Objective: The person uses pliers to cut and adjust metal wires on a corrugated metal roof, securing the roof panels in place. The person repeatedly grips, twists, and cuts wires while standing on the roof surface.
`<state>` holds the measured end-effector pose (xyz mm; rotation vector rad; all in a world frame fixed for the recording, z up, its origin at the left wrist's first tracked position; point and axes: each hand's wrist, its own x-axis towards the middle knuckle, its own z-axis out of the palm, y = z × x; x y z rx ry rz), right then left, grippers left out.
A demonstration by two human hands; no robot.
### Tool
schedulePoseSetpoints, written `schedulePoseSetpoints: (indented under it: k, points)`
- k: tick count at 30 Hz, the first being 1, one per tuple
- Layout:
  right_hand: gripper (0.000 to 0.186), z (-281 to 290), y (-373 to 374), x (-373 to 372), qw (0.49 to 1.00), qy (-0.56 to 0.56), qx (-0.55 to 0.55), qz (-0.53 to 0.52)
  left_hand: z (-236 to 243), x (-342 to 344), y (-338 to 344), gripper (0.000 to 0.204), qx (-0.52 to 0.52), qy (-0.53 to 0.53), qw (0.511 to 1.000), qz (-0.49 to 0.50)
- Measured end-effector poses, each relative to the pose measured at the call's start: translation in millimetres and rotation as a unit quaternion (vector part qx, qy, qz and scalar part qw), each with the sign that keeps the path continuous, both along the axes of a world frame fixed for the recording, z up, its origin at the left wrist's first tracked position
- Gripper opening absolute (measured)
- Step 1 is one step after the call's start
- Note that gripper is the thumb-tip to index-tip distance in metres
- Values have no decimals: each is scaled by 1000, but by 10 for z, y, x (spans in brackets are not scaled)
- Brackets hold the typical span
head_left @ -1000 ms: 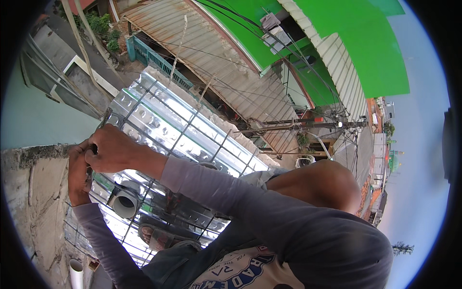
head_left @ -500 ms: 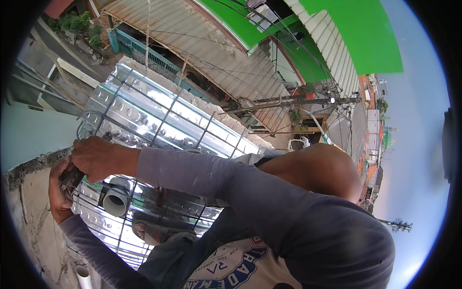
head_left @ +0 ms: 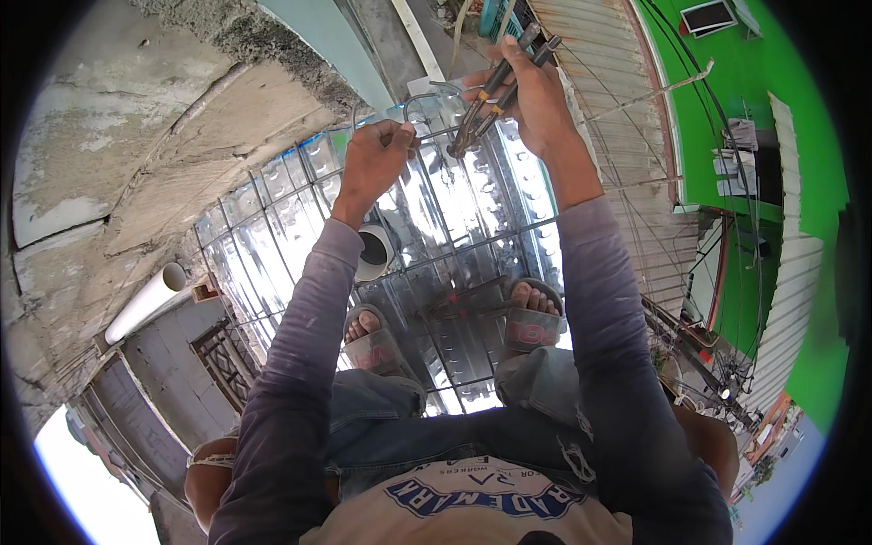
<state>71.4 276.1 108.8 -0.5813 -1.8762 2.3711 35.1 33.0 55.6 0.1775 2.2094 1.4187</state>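
My right hand (head_left: 538,102) is wrapped around a pair of pincers (head_left: 495,93) with dark handles banded in orange. Their jaws point down over the steel bar grid (head_left: 436,202), near its far edge. My left hand (head_left: 374,168) is closed in a pinch beside the hooked end of a bar (head_left: 420,98); whatever lies between its fingertips is too small to make out. Under the grid lie shiny, translucent corrugated sheets (head_left: 295,232). A round grey pipe end (head_left: 374,252) stands up through the grid, close to my left forearm.
My sandalled feet (head_left: 531,318) rest on the grid. A rough concrete wall (head_left: 173,136) runs along the left, with a white pipe (head_left: 145,304) jutting out. Beyond the right edge are a corrugated roof (head_left: 609,118), overhead cables and a green building (head_left: 718,86).
The view has swung round to face the grid squarely. My hands, close together before at the grid's edge, are now apart, the right one raised with the pincers.
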Motion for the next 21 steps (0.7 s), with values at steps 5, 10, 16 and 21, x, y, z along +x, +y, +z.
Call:
schedulePoseSetpoints:
  k: [5,10,16,21]
  points:
    - [70,-114,120,-394,990,-32,-59,127,132,-11,350,38,46,59,997,-31]
    - [68,-127,-82,-877,987,-12,-6,159,83,-469,463,32,41,62,997,-8]
    - [22,-75,0,-1520,984,-55,-133,105,-57,-993,669,31,63,105,992,32]
    - [25,-320,130,-1712,973,-66,-191,115,-135,-1152,780,32,-15,116,992,38]
